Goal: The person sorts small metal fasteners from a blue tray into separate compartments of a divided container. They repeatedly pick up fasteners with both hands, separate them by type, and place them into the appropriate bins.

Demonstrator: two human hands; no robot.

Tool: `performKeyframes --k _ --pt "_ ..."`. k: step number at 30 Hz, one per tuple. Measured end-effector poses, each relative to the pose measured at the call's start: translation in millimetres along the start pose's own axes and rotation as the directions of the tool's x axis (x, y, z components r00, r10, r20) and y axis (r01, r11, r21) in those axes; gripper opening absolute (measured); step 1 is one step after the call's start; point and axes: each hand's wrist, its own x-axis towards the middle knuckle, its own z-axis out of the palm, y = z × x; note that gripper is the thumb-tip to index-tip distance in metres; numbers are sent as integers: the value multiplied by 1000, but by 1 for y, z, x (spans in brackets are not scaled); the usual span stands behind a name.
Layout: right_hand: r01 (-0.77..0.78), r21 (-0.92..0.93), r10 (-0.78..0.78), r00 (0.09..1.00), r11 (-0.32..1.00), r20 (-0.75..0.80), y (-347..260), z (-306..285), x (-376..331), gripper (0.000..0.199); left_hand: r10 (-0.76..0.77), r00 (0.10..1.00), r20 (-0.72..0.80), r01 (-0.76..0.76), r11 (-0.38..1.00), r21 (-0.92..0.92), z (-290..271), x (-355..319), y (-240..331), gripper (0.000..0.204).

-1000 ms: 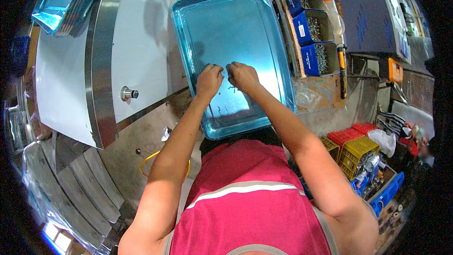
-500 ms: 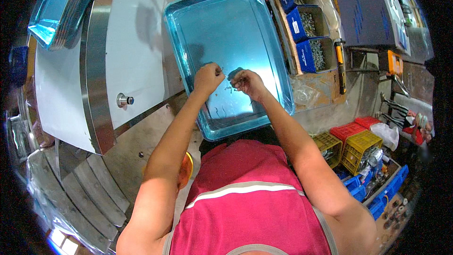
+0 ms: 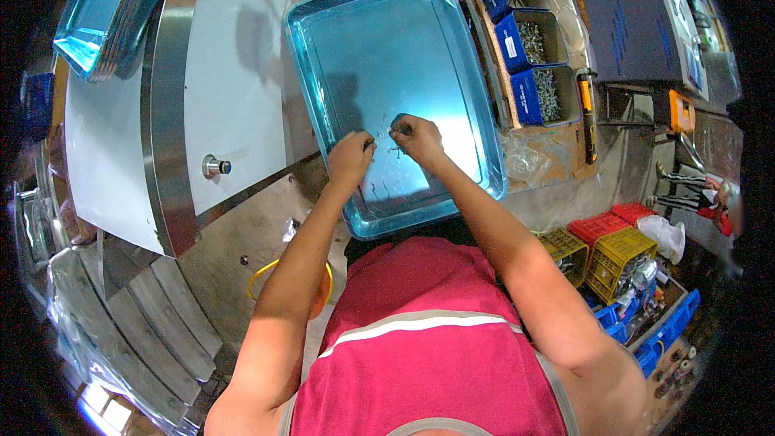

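Observation:
A shiny blue metal tray (image 3: 404, 40) with a raised rim lies before me. Over its near part, my left hand (image 3: 349, 157) is closed, fingertips pinched together; whatever is in them is too small to make out. To its right, my right hand (image 3: 418, 141) also has its fingers pinched, and their content is hidden. Between and just under the hands, a few small screw-like pieces (image 3: 395, 149) lie on the blue surface. Two thin dark curved marks or strips show nearer to me.
Blue bins (image 3: 539, 95) full of screws stand right of the tray, beside an orange-and-black tool (image 3: 587, 113). A white panel with a steel edge (image 3: 173, 113) is at left, below stacked blue metal pieces (image 3: 105, 24). Yellow crates (image 3: 617, 254) sit at lower right.
My left hand has moved nearer to me and slightly left, away from my right hand. The right hand has shifted a little left and stays pinched.

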Motion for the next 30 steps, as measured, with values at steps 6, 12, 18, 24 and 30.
performKeyframes --k 6,12,18,24,30 --pt "92 -260 -95 995 961 -2 -9 7 7 14 53 995 84 -69 979 192 8 13 1 22" --pt "70 -354 -41 995 932 91 -11 11 17 17 89 992 87 -109 961 254 19 17 0 22" --pt "-10 -80 22 989 997 150 -9 10 22 13 115 993 10 -115 978 174 18 10 -3 25" --pt "-379 817 207 925 434 320 17 -22 -3 7 51 992 113 -67 987 149 0 15 14 22" --pt "-568 801 257 816 190 518 24 -7 -27 29 212 974 75 -182 937 -298 -6 8 47 20"
